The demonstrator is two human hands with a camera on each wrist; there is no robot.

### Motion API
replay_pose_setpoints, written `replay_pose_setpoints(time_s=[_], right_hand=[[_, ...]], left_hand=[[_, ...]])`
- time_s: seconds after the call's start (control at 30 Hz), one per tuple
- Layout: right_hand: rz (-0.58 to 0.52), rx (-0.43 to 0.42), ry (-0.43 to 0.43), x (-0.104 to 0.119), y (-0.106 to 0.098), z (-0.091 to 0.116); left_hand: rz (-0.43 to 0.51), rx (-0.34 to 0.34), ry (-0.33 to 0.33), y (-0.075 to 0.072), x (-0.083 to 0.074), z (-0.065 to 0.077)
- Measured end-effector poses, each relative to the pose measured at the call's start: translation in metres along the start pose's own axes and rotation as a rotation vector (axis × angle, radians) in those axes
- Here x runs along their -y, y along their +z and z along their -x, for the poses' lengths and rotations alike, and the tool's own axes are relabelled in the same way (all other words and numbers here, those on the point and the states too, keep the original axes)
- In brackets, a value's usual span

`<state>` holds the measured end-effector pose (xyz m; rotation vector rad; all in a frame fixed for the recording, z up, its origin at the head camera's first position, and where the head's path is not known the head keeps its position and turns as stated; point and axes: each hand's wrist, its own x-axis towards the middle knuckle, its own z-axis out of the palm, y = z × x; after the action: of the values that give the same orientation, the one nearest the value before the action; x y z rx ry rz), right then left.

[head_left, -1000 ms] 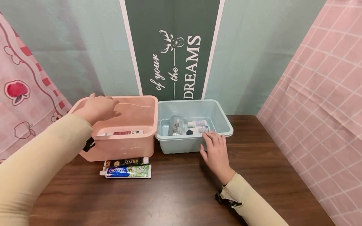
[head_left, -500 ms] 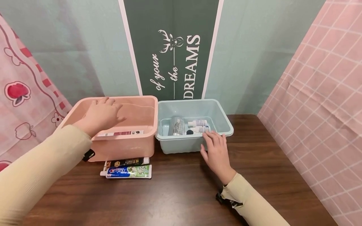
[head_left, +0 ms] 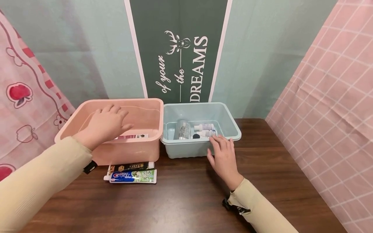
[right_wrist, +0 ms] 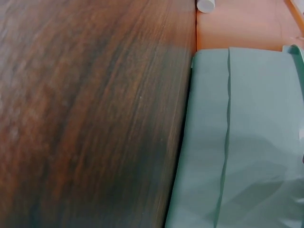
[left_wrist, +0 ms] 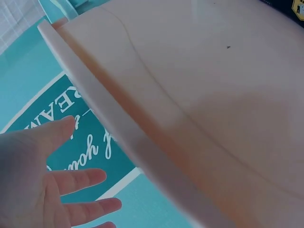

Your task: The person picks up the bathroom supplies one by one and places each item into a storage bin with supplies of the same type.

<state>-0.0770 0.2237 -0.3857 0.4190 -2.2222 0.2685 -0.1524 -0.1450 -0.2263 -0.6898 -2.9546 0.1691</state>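
My left hand (head_left: 105,125) hovers over the pink plastic bin (head_left: 128,152), fingers spread and nothing in them. The left wrist view also shows that hand (left_wrist: 28,180) with straight fingers beside the bin's rim (left_wrist: 114,118). A white-and-red package (head_left: 133,136) lies inside the bin, partly hidden by its front wall. My right hand (head_left: 225,160) rests its fingertips on the front rim of the light blue bin (head_left: 186,149). In that bin lie a clear bottle (head_left: 183,130) and small white bottles (head_left: 205,127). The right hand does not show in the right wrist view.
In front of the pink bin, a blue-green toothpaste tube (head_left: 132,177) and a black tube (head_left: 132,167) lie on the brown wooden table (head_left: 180,200). Behind the bins hangs a green cloth (head_left: 256,58); pink cloths (head_left: 326,97) flank both sides.
My left hand has moved a little to the right and toward me over the pink bin, its fingers spreading. The right hand stays on the blue bin's rim.
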Motion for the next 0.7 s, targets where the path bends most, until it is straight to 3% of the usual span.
replay_pose_setpoints(time_s=[0.43, 0.7], right_hand=[[-0.003, 0.004, 0.0, 0.001, 0.0, -0.001], [0.01, 0.019, 0.005, 0.002, -0.001, -0.001]], left_hand=[[0.066, -0.048, 0.022, 0.004, 0.006, 0.013], [0.13, -0.024, 0.021, 0.006, 0.007, 0.018]])
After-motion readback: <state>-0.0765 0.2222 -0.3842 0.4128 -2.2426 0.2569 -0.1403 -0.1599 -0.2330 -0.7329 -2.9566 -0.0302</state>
